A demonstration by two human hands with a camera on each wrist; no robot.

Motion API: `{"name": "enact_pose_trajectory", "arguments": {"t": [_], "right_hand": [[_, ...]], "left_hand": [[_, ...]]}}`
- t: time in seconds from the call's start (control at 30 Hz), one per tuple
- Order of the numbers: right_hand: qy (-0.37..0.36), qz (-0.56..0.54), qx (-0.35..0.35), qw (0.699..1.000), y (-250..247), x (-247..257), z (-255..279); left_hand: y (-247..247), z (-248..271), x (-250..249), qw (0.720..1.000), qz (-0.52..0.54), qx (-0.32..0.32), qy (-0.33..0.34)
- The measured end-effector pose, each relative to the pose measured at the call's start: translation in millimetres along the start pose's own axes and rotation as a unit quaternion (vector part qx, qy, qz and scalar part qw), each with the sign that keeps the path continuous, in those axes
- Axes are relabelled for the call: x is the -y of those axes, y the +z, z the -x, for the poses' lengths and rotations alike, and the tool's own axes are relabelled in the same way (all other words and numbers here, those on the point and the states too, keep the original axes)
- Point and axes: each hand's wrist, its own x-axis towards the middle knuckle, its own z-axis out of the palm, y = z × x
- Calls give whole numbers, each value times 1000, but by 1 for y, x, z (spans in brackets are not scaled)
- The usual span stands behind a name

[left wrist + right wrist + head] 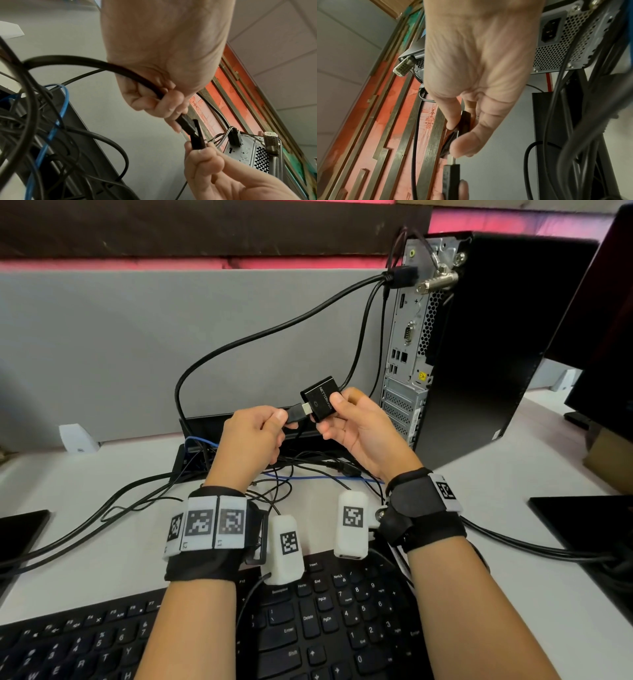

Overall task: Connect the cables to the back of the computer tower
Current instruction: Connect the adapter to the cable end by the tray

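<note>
My left hand (270, 422) pinches a black cable plug (297, 413) whose metal tip (305, 407) meets the edge of a small black adapter box (319, 397). My right hand (342, 412) holds that adapter between thumb and fingers. The plug (186, 123) and adapter (199, 140) touch in the left wrist view; the plug's metal tip (451, 160) still shows in the right wrist view below the adapter (464, 125). The black computer tower (486, 344) stands at the right, its rear port panel (406, 337) facing me. A black cable (404, 277) is plugged in near its top.
A tangle of black and blue cables (308, 470) lies on the white desk behind a black keyboard (308, 628). A grey partition (137, 337) closes the back. A cable lock (438, 282) hangs on the tower. Dark monitor bases (582, 525) stand at both sides.
</note>
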Motion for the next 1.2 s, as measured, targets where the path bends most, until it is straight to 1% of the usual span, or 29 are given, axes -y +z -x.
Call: {"name": "enact_pose_trajectory", "arguments": {"t": [0.13,0.3,0.47,0.67,0.77,0.93,1.2], "right_hand": [[-14,25,4,1000,0,6,2],[-18,77,44,996,1,10,3],[-10,87,37,995,2,10,3],[-11,134,28,990,3,6,1],[-9,134,24,991,4,6,0],[-4,118,25,993,5,5,-1],[-4,103,20,995,8,7,-2]], "left_hand": [[0,0,-1,1000,11,10,-3],[-1,0,0,999,34,29,-21],[1,-3,3,996,57,55,-39],[3,-2,4,995,48,75,-54],[2,-1,1,992,68,87,-62],[0,1,-3,990,85,88,-62],[-2,1,-3,991,85,93,-55]]}}
